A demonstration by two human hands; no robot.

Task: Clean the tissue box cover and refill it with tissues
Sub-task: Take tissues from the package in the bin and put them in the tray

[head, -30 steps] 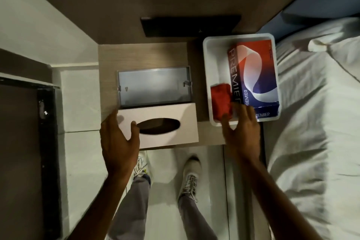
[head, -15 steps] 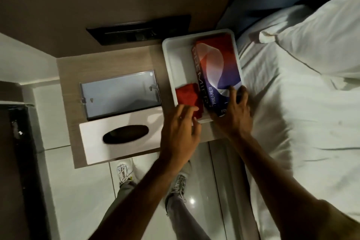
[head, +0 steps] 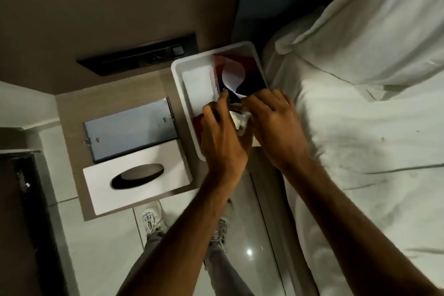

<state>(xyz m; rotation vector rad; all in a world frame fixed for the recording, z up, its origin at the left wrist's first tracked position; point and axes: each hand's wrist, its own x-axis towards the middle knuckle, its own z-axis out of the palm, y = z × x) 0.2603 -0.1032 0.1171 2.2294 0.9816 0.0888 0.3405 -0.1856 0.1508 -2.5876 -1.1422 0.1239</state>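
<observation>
The white tissue box cover (head: 149, 190), with its dark oval slot facing up, lies at the front of the wooden nightstand (head: 72, 113). Its grey base plate (head: 129, 130) lies flat just behind it. To the right stands a white tray (head: 177, 72) holding a red, white and blue tissue pack (head: 240, 74). A red cloth (head: 197, 120) peeks out under my left hand. My left hand (head: 223, 137) and my right hand (head: 274, 122) meet at the pack's near end, fingers closed on it. Some white tissue (head: 241, 124) shows between them, blurred.
A bed with white sheets (head: 360, 151) and a pillow (head: 384, 31) lies right against the tray. A black socket panel (head: 137, 55) is set in the wall behind the nightstand. My legs and white shoes (head: 151, 218) stand on the tiled floor below.
My left hand left the tissue box cover and moved right to the tray. Both hands have closed on the near end of the tissue pack. The view shifted toward the bed.
</observation>
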